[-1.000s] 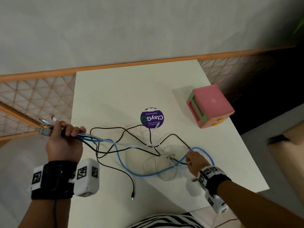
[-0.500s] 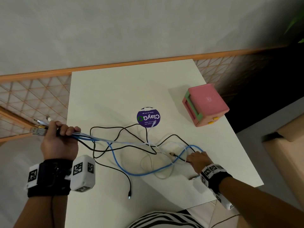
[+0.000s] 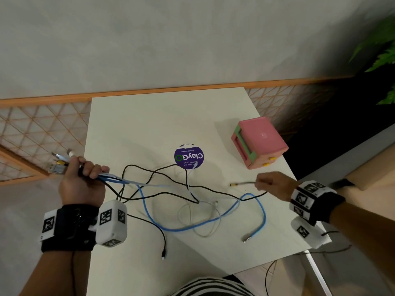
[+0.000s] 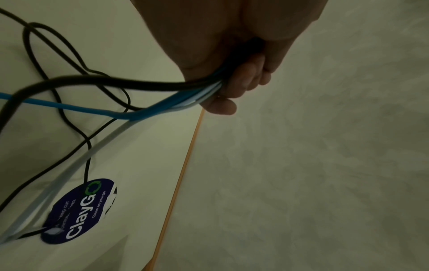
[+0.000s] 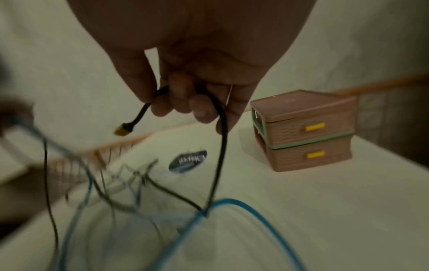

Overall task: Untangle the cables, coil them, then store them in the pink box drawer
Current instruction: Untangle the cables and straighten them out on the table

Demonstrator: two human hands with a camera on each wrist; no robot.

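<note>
Several cable ends stay clenched in the left hand [image 3: 82, 184] at nine o'clock; the right hand [image 3: 272, 184] has lifted a black cable [image 3: 213, 190], freeing one strand. The pink box [image 3: 259, 144] waits at two o'clock.

Where my left hand [image 3: 82, 184] closes round the cable bundle [image 3: 111, 180], I can't sort which strand belongs to which plug [image 3: 57, 165]; in the left wrist view the palm hides the grip. The right wrist view is smeared: the tangle [image 5: 120, 185] at mid-table is streaks, crossings unreadable, and the sticker [image 5: 188, 161] lettering is illegible there. The pink box [image 3: 259, 144] shows only its top and side from my head camera, drawer fronts barely visible. The black cable [image 5: 219, 146] passes behind my right hand's fingers [image 5: 202, 108]; its path inside is hidden.
</note>
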